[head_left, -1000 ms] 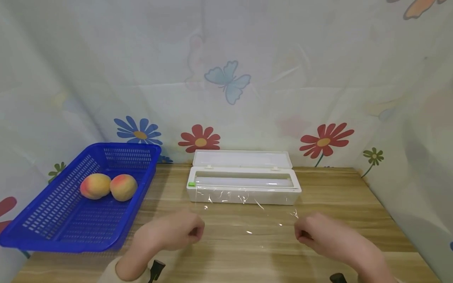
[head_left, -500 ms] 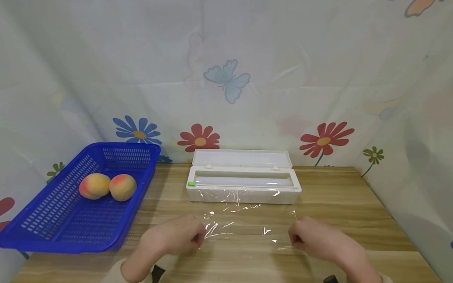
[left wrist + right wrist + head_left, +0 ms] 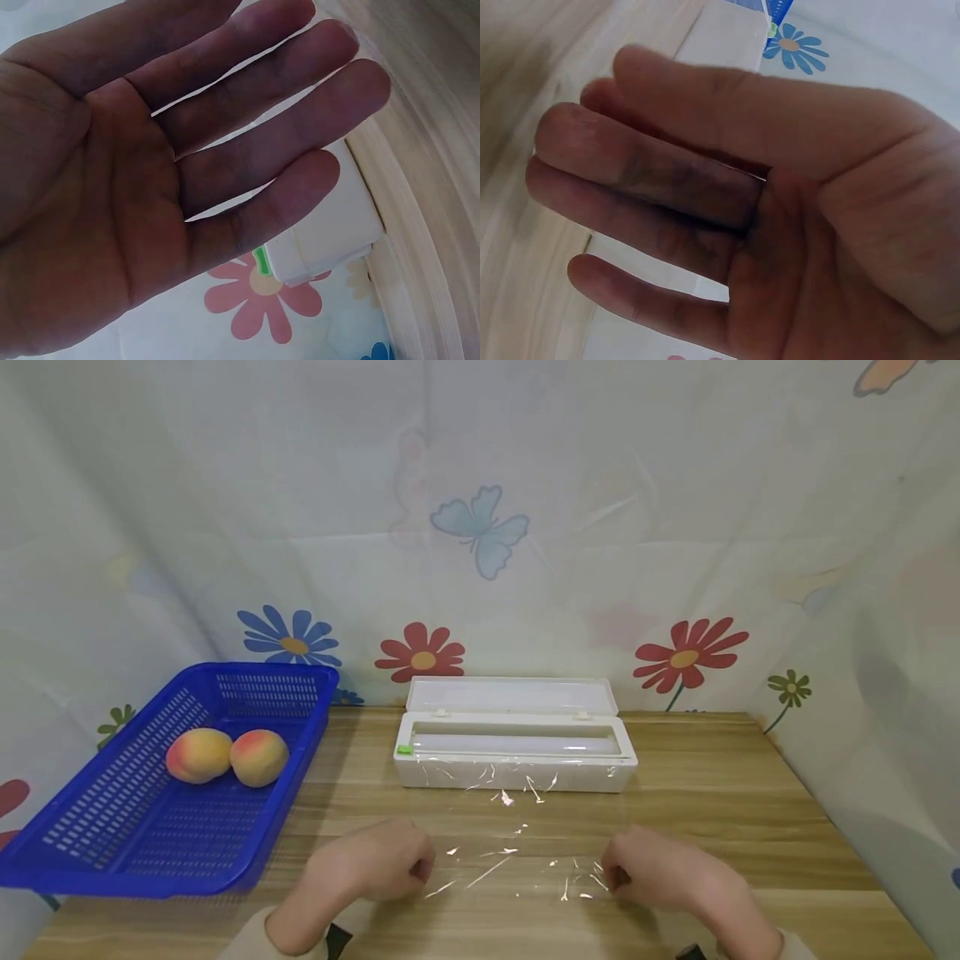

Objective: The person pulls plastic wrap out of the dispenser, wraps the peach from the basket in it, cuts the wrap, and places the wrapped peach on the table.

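A clear sheet of cling film (image 3: 495, 860), with bright creases, runs from the roll (image 3: 517, 744) in a white dispenser box (image 3: 517, 777) toward the front of the table. My left hand (image 3: 382, 860) pinches its near left corner by thumb and forefinger; in the left wrist view the other fingers (image 3: 277, 127) lie stretched out. At the near right corner my right hand (image 3: 663, 872) pinches the film, its thumb (image 3: 697, 97) laid along the forefinger in the right wrist view. The film itself hardly shows in the wrist views.
A blue plastic basket (image 3: 247, 860) with two peaches (image 3: 198, 755) stands on the left. The box's lid (image 3: 510, 695) is tipped up against the flowered curtain (image 3: 570, 585). A green slider (image 3: 405, 750) sits at the box's left end. Wooden table (image 3: 720, 793) surrounds the box.
Both hands have come slightly nearer the person, and the right hand has moved left, closer to the left hand. The cling film between them shows more creases. Box and basket have stayed put.
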The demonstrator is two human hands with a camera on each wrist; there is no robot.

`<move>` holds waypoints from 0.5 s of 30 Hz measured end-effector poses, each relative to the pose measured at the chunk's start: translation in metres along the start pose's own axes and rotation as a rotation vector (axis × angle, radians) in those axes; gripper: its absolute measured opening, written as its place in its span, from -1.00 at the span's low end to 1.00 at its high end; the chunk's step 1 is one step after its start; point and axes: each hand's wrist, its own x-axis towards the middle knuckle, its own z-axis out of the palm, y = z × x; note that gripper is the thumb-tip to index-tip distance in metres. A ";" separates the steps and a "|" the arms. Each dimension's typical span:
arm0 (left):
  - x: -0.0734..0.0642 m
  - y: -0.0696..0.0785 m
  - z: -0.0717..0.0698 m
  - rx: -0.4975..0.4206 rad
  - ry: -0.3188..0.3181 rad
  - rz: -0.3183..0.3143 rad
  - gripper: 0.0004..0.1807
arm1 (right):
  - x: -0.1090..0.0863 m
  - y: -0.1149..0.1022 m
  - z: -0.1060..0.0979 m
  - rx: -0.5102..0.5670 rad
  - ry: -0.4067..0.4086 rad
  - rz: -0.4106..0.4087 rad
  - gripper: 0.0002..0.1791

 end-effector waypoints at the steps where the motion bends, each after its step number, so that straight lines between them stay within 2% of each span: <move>1: 0.000 0.000 0.000 -0.005 0.000 -0.007 -0.71 | 0.000 0.001 0.001 0.001 -0.003 0.005 -0.67; 8: 0.001 -0.002 0.001 -0.033 -0.023 -0.056 -0.78 | 0.004 0.002 0.005 -0.019 0.031 0.022 -0.67; 15: 0.003 -0.005 0.003 -0.038 -0.038 -0.088 -0.80 | 0.005 0.003 0.003 0.009 0.015 0.077 -0.66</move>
